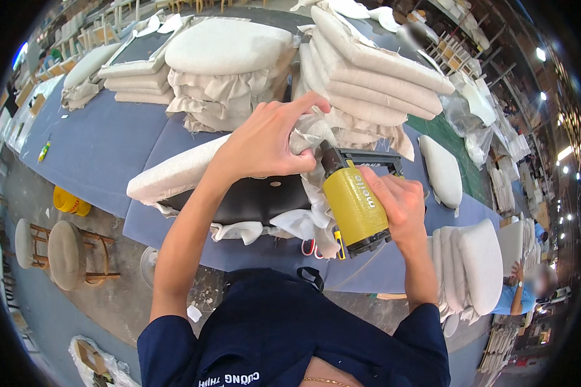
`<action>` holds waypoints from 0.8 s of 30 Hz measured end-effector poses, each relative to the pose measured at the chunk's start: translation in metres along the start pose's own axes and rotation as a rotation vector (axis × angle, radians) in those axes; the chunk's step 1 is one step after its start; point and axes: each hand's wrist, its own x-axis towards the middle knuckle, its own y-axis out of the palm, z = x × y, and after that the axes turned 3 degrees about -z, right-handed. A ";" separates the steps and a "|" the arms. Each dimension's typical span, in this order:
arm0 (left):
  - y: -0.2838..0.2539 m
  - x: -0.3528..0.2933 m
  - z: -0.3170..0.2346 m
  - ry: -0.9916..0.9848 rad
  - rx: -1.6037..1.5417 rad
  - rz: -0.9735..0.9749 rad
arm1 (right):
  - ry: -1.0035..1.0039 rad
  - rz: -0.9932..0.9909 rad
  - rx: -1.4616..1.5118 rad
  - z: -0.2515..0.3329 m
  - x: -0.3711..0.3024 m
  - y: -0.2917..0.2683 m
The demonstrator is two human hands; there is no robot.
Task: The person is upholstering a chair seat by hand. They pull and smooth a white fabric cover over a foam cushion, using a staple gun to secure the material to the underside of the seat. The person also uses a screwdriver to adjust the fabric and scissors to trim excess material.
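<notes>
My right hand (397,203) is wrapped round a yellow-green pneumatic staple gun (354,203). Its black nose meets the loose cloth at the edge of a beige seat cushion (181,169). The cushion is tilted on the table, its black underside (258,203) facing me and ragged cloth edges hanging along it. With thumb and fingers, my left hand (271,138) pinches a bunched fold of the cover fabric (311,132) right beside the gun's nose. Red-handled scissors (309,248) and a yellow-and-black cutter (339,245) lie on the table below the cushion.
Stacks of beige cushions (229,48) (374,71) stand behind the work on the blue-covered table (116,145). A single pad (440,171) lies to the right, near another cushion stack (474,264). Stools (68,255) and a yellow bucket (71,201) stand left; a person (519,293) is at far right.
</notes>
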 end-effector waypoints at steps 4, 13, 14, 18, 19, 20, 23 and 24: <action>0.018 0.017 -0.011 0.052 -0.119 0.058 | -0.044 -0.016 -0.143 -0.006 -0.021 -0.011; 0.002 -0.001 0.016 -0.117 -0.196 0.008 | -0.091 -0.042 -0.278 -0.007 0.004 0.023; 0.003 0.003 0.017 -0.085 -0.295 0.150 | -0.058 0.003 -0.288 -0.005 0.002 0.019; 0.017 0.010 0.005 -0.014 -0.260 0.093 | -0.015 0.077 -0.225 -0.005 0.003 0.001; 0.014 0.008 0.005 0.015 -0.225 0.047 | -0.015 0.075 -0.226 -0.006 0.007 0.001; 0.012 0.006 0.011 0.010 -0.224 0.062 | -0.013 0.090 -0.216 -0.006 0.012 0.002; -0.006 0.000 0.029 -0.022 -0.165 0.080 | 0.008 0.096 -0.063 -0.007 0.018 0.015; -0.013 -0.004 0.036 -0.015 -0.132 0.070 | 0.049 0.184 -0.053 -0.004 0.018 0.013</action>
